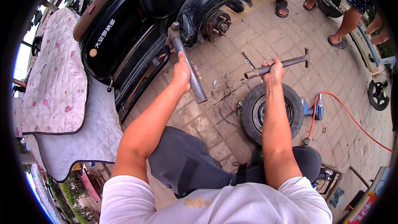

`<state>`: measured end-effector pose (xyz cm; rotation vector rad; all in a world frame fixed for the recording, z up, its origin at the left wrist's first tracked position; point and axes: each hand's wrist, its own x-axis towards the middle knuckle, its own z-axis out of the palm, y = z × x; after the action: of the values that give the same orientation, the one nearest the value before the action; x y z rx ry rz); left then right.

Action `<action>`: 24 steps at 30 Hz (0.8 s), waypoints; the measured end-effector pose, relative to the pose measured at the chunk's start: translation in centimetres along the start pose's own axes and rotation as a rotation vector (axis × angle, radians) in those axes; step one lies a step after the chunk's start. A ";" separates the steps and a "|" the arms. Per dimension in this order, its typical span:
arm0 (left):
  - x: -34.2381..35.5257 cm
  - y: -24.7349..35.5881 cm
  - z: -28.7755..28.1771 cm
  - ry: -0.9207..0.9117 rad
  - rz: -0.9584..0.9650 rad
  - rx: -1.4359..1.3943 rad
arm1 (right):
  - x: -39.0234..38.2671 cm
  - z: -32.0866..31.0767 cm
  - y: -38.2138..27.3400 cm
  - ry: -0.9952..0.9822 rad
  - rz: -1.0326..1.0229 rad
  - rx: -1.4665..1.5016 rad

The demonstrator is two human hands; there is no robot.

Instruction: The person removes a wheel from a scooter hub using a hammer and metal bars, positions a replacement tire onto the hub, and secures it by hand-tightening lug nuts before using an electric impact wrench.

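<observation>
My left hand [183,73] grips a long steel bar [196,86] with a thick knobbed head at its top, held upright at a slant in front of the black scooter [111,37]. My right hand [273,71] is closed on a T-shaped steel tool [289,62], held nearly level. Below it a wheel with tyre [253,112] lies on the paving beside a blue power tool [317,108] with a red hose [350,116]. The scooter's bare hub [216,27] with studs shows beyond my hands. A thin rod [248,60] and several small metal pieces [214,82] lie nearby.
Quilted pale covers [54,79] hang at the left. Other people's sandalled feet [282,7] and bare legs [348,27] are at the top right, near another vehicle's wheel [379,97]. A metal frame [331,174] sits at the lower right, beside my bent knee.
</observation>
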<state>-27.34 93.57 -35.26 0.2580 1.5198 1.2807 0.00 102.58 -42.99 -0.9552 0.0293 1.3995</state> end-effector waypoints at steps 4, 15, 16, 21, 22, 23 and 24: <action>-0.1 0.3 -0.3 0.026 0.017 -0.007 | -9.7 3.1 8.0 -0.555 0.332 -0.784; -1.6 -0.2 0.5 -0.018 0.038 0.140 | -9.8 4.2 8.5 -0.792 0.426 -0.866; -1.5 -0.3 0.4 -0.019 0.041 0.119 | -9.2 4.1 7.9 -0.770 0.400 -0.883; -0.6 -0.4 -0.5 -0.023 0.039 0.023 | -5.8 3.3 2.8 -0.494 0.119 -0.511; -0.5 -0.5 -0.4 -0.006 0.055 0.028 | -4.1 2.9 1.1 -0.404 0.057 -0.423; -0.4 -0.4 -0.7 -0.008 0.036 0.023 | -3.1 2.9 -0.3 -0.304 -0.020 -0.307; -0.1 -0.2 -0.7 -0.012 0.020 0.013 | -1.5 2.7 -1.6 -0.203 -0.084 -0.222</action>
<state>-27.76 92.98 -35.50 0.2895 1.5191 1.2831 -0.39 103.11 -39.60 -0.9795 -0.3203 1.4355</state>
